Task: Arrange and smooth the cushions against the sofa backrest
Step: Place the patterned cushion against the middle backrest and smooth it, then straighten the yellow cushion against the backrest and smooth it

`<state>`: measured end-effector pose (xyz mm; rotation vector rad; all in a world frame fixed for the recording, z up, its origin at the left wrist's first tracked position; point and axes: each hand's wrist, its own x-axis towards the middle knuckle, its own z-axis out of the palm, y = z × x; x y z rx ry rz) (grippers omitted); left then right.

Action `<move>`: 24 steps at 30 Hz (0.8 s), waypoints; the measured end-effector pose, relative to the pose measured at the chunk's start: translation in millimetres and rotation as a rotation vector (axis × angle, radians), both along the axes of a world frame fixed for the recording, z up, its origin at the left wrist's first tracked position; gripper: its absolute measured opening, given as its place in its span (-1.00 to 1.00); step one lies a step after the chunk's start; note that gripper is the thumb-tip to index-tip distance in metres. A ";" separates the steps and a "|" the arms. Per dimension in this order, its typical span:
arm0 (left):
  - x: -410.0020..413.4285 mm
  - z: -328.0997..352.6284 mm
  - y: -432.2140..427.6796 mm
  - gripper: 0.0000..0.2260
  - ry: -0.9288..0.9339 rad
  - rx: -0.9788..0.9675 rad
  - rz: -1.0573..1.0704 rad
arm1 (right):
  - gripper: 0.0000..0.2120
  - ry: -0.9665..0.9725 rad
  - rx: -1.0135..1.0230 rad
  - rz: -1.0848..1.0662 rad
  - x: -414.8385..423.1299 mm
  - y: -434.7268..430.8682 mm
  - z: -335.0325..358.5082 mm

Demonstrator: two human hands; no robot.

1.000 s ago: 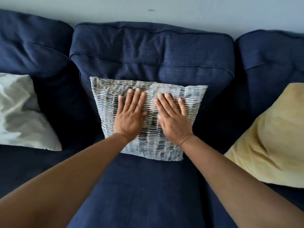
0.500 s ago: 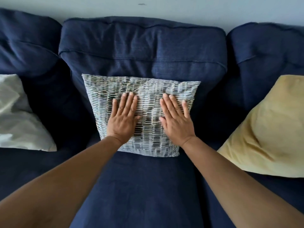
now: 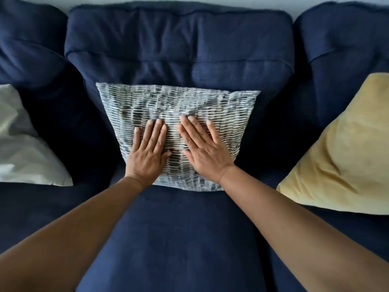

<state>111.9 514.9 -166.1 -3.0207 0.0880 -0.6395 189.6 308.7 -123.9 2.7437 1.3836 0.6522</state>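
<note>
A grey-and-white patterned cushion (image 3: 176,104) leans upright against the middle navy backrest (image 3: 179,45) of the sofa. My left hand (image 3: 148,153) lies flat on its lower left face, fingers together and pointing up. Beside it, my right hand (image 3: 202,148) presses flat on the lower right face, fingers slightly spread. Neither hand grips anything. A white cushion (image 3: 25,144) rests at the left backrest and a yellow cushion (image 3: 345,148) leans at the right one.
The navy seat cushion (image 3: 174,239) stretches below the patterned cushion, between my two forearms. Dark gaps separate the three backrest sections. A pale wall strip (image 3: 290,7) shows above the sofa.
Both hands have slid down the patterned cushion's face toward its lower edge, after spreading apart and closing again. The view has shifted so the sofa sits a little higher in frame.
</note>
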 end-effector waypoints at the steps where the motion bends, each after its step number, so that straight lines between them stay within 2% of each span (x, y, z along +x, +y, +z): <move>1: -1.7 -8.4 7.9 -0.38 0.018 0.035 0.010 | -0.37 -0.024 -0.036 0.001 5.0 -0.7 -8.7; 7: 4.0 -25.8 51.7 -0.32 0.089 0.094 0.092 | -0.34 -0.011 -0.057 -0.167 48.0 -34.4 -35.8; 11: -0.5 -23.8 47.3 -0.29 0.094 0.053 0.125 | -0.33 0.091 -0.014 -0.253 42.9 -47.5 -37.0; 14: -5.7 -4.1 23.0 -0.28 0.061 -0.089 0.156 | -0.33 0.173 0.062 -0.262 30.4 -44.2 -22.6; 18: -3.4 35.6 -26.5 -0.38 -0.043 -0.269 0.095 | -0.45 0.167 0.224 -0.226 5.9 -53.0 6.6; 21: -0.5 56.4 -67.7 -0.46 -0.068 -0.389 0.060 | -0.55 0.143 0.337 -0.295 -11.9 -72.5 24.3; 24: 1.6 70.9 -109.6 -0.54 -0.012 -0.507 0.009 | -0.61 0.160 0.430 -0.428 -24.2 -106.0 33.9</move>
